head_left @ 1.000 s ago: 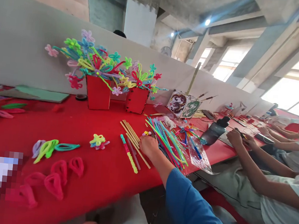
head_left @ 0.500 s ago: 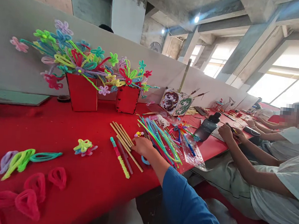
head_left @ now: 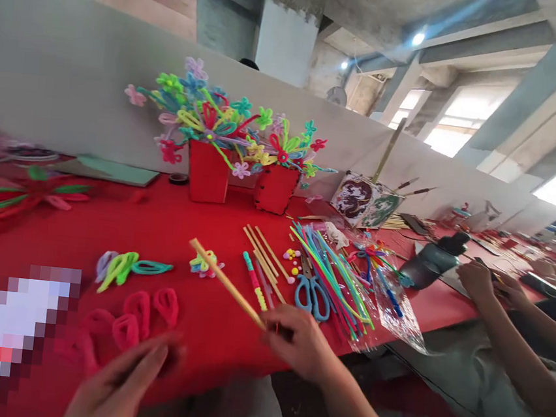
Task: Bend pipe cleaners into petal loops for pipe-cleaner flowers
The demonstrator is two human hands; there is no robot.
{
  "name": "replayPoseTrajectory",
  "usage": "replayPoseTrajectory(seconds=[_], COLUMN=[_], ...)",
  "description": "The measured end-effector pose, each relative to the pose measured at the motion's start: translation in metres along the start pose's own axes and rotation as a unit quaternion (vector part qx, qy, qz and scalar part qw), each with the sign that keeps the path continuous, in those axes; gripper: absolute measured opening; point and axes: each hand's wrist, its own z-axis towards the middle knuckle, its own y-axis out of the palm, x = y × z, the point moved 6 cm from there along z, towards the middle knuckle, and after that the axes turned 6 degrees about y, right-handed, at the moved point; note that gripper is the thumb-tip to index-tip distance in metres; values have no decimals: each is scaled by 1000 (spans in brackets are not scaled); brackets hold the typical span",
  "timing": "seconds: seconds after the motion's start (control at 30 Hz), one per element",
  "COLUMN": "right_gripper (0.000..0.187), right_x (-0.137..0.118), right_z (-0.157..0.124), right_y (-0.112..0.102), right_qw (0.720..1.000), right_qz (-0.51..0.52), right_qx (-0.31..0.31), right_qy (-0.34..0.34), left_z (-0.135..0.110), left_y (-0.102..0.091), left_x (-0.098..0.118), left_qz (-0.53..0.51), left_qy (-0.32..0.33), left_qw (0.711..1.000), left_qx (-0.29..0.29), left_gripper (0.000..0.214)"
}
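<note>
A thin wooden stick (head_left: 226, 283) is gripped at its near end by my right hand (head_left: 302, 342), pointing up and left above the red table (head_left: 167, 234). At the lower left, my left hand (head_left: 116, 386) is empty, thumb and fingers apart and slightly blurred. It is close to several red pipe-cleaner loops (head_left: 137, 313). Just beyond my right hand are more wooden sticks (head_left: 264, 253), a stick wrapped in coloured pipe cleaner (head_left: 255, 280) and blue-handled scissors (head_left: 305, 288). A small pipe-cleaner flower (head_left: 204, 263) lies behind the held stick.
Loose pipe cleaners (head_left: 333, 279) lie on a plastic bag to the right, near a dark bottle (head_left: 430, 262). Red boxes (head_left: 207, 175) of pipe-cleaner flowers stand at the back. Green and lilac loops (head_left: 122, 269) lie left. Another person's hands (head_left: 477, 280) work at the right.
My right hand has lifted one wooden stick from the group and brought it nearer. My left hand has come into view. The view has swung left, uncovering the scissors.
</note>
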Motion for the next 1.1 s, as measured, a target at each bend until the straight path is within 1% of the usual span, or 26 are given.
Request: replayPoseTrajectory(seconds=[0.03,0.1,0.17,0.23,0.33,0.43,0.57,0.63,0.77,0.9,0.97,1.1], right_gripper=[20,19,20,21,22,16,15,15,14,13,14,15], right_x=[-6,-12,-12,-9,-8,-11,-7,-4,1,0,-2,-3], right_z=[-12,-30,-40,-45,-48,-49,-53,-55,-57,-58,-58,-58], right_y=[10,28,43,54,61,62,68,71,75,75,76,81], right_qw=[999,995,992,991,991,989,981,978,977,978,980,983], right_qz=[35,82,104,111,117,131,178,196,209,198,182,165], right_qx=[-17,-38,-55,-67,-63,-54,-73,-66,-27,16,14,-14], right_qy=[-24,-43,-39,-29,-25,-36,-8,-5,-26,-64,-79,-84], left_z=[3,5,5,2,-1,-4,-8,-9,-11,-13,-14,-13], left_y=[2,9,11,11,7,3,1,0,-4,-12,-16,-19], left_x=[11,34,49,55,53,50,54,56,56,53,53,56], left_qz=[-48,-110,-146,-156,-149,-146,-138,-127,-94,-76,-69,-75], left_qy=[-3,3,6,10,16,11,14,26,39,57,76,99], left_qw=[999,994,989,987,988,989,990,991,994,995,994,992], left_qx=[0,-28,-23,-22,-22,-13,-19,-24,-33,-30,-26,-20], left_gripper=[31,36,31,25,24,26,29,27,24,22,19,17])
